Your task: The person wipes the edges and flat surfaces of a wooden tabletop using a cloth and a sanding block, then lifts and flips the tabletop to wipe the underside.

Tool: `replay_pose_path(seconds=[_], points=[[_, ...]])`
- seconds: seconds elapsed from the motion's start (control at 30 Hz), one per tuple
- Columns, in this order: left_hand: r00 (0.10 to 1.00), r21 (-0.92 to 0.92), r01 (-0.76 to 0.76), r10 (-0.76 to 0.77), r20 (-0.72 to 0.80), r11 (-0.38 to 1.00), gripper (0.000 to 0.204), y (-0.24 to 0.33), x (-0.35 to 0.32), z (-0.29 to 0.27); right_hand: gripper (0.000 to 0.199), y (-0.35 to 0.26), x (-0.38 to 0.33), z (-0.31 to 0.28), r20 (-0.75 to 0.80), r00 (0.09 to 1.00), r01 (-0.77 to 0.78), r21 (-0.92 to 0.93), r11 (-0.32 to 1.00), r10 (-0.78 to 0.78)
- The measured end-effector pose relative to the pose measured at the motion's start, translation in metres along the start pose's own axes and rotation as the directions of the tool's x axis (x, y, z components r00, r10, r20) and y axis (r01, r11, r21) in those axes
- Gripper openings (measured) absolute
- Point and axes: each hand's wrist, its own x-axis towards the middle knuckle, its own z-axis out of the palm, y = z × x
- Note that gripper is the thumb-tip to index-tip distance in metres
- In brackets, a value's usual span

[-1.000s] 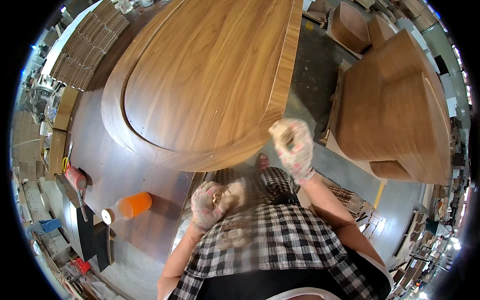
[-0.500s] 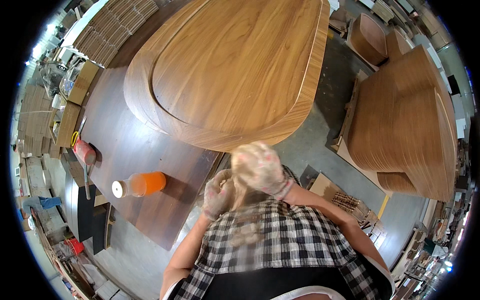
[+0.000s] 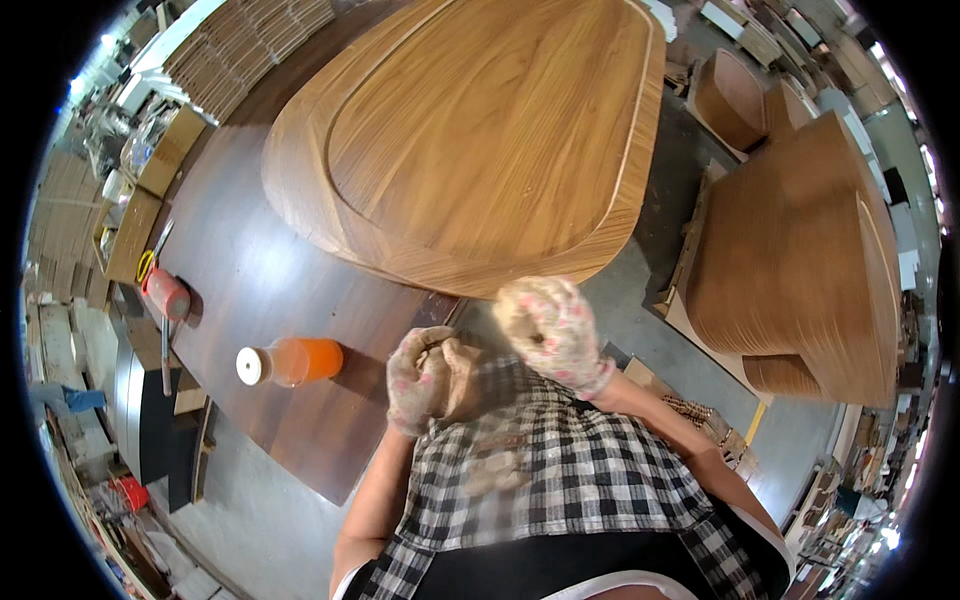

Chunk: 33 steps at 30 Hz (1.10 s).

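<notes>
Both my hands wear pale, pink-patterned gloves soiled with tan marks. My left hand [image 3: 418, 380] is closed around a crumpled tan sheet [image 3: 459, 378], which could be cloth or paper. Held near the panel's front edge, my right hand [image 3: 550, 338] is curled into a fist, apart from the left. Whether anything sits inside that fist is hidden. Just beyond my hands lies a large rounded wooden panel [image 3: 480, 150] with a groove running inside its rim. It rests on a dark brown work table [image 3: 250, 240] and overhangs it on the right.
A bottle of orange liquid [image 3: 305, 361] lies on the table at left. Near the table's left edge are a red-headed mallet [image 3: 168, 296] and yellow-handled scissors [image 3: 146, 265]. Cardboard boxes [image 3: 130, 235] line that side. Curved wooden pieces [image 3: 790, 270] stand on a pallet at right.
My hands have moved apart: the right went to the right, the left slightly left, keeping the tan sheet. The whole view has shifted a little.
</notes>
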Motion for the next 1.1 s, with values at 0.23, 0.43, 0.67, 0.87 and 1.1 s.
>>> replay_pose_path(seconds=[0.23,0.43,0.67,0.87,1.1], points=[[0.908,0.343,-0.374,0.415,-0.053,0.862,0.014,0.035,0.038,-0.023,0.015,0.094,-0.024,-0.067,-0.232,0.931,-0.35,-0.358,0.866,0.281],[0.875,0.493,-0.464,0.469,0.124,0.736,0.018,0.045,0.055,-0.019,0.02,0.065,-0.012,-0.048,-0.179,0.983,-0.001,-0.169,0.986,-0.03],[0.789,0.555,-0.6,0.542,0.29,0.576,0.024,0.046,0.056,0.0,0.035,0.139,-0.021,-0.086,-0.355,0.821,-0.46,0.05,0.886,0.446],[0.865,0.649,-0.5,0.376,0.334,0.573,0.033,0.055,0.075,0.023,0.041,0.094,0.004,-0.061,-0.165,0.871,-0.377,0.381,0.844,0.464],[0.887,0.715,-0.461,0.262,0.38,0.525,0.038,0.057,0.089,0.002,0.036,0.116,0.014,-0.038,-0.142,0.848,-0.384,0.498,0.778,0.51]])
